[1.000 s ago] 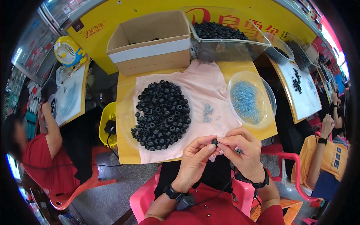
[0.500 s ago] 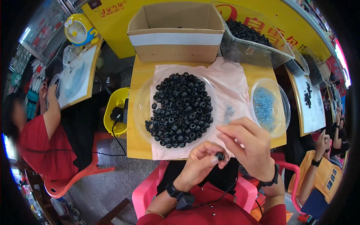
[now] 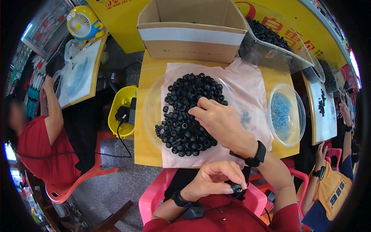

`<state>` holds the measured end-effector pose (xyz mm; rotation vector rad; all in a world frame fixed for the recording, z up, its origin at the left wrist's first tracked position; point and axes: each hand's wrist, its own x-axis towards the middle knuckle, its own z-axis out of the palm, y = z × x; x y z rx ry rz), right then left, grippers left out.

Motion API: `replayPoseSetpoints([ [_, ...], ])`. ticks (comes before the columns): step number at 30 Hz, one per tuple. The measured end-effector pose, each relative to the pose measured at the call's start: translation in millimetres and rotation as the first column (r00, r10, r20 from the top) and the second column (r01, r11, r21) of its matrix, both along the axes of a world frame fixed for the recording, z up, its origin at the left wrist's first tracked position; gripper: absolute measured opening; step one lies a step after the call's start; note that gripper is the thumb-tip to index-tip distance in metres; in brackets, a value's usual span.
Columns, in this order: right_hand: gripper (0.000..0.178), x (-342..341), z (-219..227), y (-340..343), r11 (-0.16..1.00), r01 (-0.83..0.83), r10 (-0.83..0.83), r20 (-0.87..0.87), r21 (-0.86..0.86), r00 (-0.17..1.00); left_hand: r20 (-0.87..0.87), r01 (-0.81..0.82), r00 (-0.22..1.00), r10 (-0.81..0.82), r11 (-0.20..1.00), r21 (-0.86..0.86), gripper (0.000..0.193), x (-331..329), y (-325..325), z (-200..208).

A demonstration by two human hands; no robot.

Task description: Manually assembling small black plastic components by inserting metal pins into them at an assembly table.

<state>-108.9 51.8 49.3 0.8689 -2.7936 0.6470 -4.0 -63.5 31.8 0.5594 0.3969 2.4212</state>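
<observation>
My left hand (image 3: 214, 179) is in front of the table edge, thumb and fingertips pinching a small black round part with a hole (image 3: 236, 188). Over the pile of similar black parts (image 3: 177, 131), my right hand (image 3: 220, 120) points its fingers down and to the left. Its thumb and index finger are pressed together close to the parts. What they hold, if anything, is hidden. The pile sits in a wide, shallow clear tray (image 3: 151, 133) on a pink cloth (image 3: 253, 81). To the right is a clear bowl of tiny pale-blue pieces (image 3: 281, 116).
A cardboard box (image 3: 191, 42) stands at the back of the table (image 3: 148, 154); beside it is a clear bin (image 3: 266, 54) with more black parts. A yellow bucket (image 3: 116, 112) holds black adapters at the left. Co-workers sit at side tables, left and right.
My right hand has moved from beside my left hand up and left onto the black pile. My left hand has shifted slightly right and down, still pinching the black part.
</observation>
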Motion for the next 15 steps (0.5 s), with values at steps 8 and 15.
replayPoseSetpoints([
  [8, 0.011, -2, 1, -2, 0.997, 0.045, -0.044, 0.015, -0.068, 0.999, 0.029, 0.039, 0.999, -0.038, 0.999, -0.018, 0.018, 3, -1, -5],
  [15, 0.013, 18, 28, 16, 0.890, 0.184, -0.092, 0.231, -0.418, 0.969, 0.050, 0.018, 0.999, -0.016, 1.000, -0.022, 0.017, 9, -5, -2],
])
